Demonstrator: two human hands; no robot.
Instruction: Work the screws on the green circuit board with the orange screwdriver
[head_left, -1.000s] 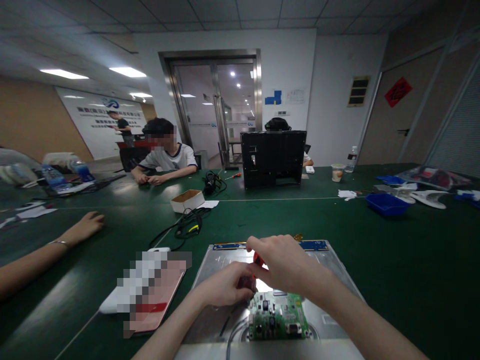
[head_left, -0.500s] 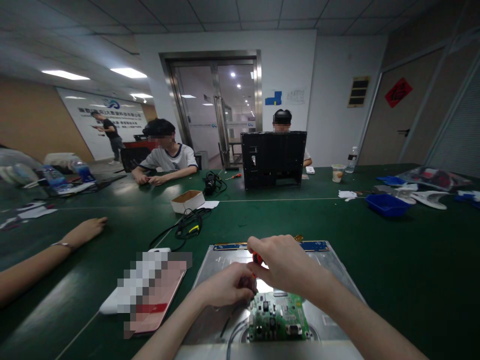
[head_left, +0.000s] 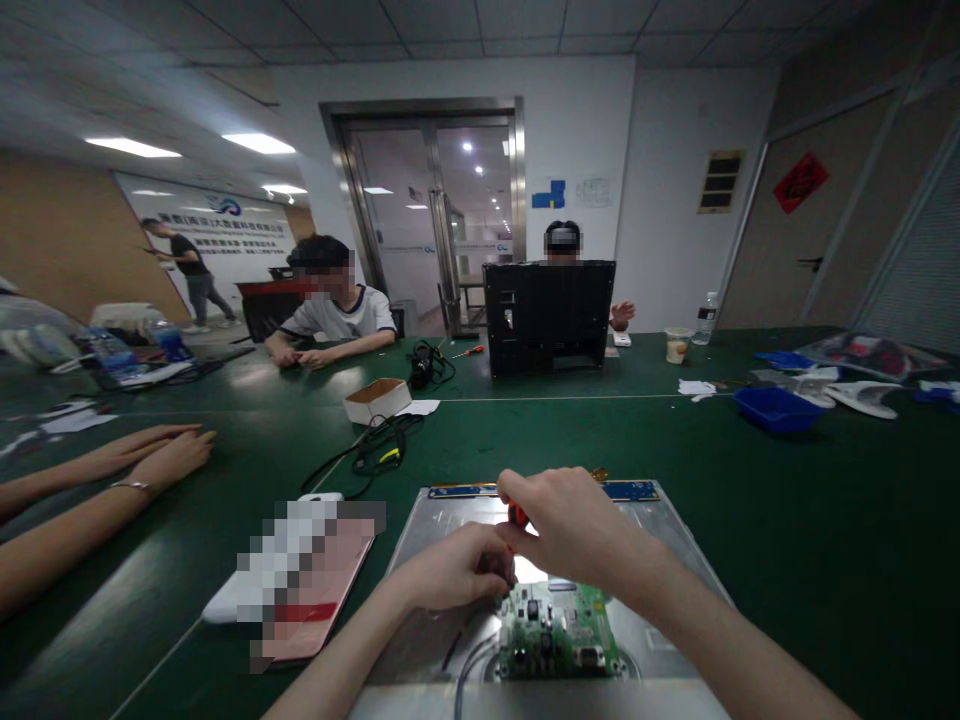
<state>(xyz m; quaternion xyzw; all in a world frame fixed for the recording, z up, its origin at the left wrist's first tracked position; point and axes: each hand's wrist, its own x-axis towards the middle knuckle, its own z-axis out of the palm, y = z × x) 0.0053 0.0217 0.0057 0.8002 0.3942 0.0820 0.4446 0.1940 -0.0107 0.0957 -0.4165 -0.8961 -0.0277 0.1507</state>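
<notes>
My right hand [head_left: 570, 515] is wrapped round the red-orange handle of a screwdriver [head_left: 517, 514], held upright above the top left corner of a green circuit board [head_left: 555, 630]. Close below it, the fingers of my left hand [head_left: 469, 565] are pinched together at that same corner; what they grip, perhaps the shaft, is hidden. The board lies on a silvery metal display panel [head_left: 675, 560] with a blue strip [head_left: 634, 491] along its far edge. A grey cable [head_left: 469, 670] runs beside the board.
Left of the panel lie a pink phone-like slab [head_left: 330, 590] and a white one [head_left: 232, 595]. Beyond are black cables [head_left: 375, 455], a small open box [head_left: 377, 402] and a black monitor [head_left: 547, 320]. A co-worker's forearms [head_left: 97, 510] rest at left; a blue tray [head_left: 777, 410] sits at right.
My hands keep nearly the same place on the screwdriver and board. A second co-worker's hand now shows at left, another is raised beside the monitor, and a standing person has moved left.
</notes>
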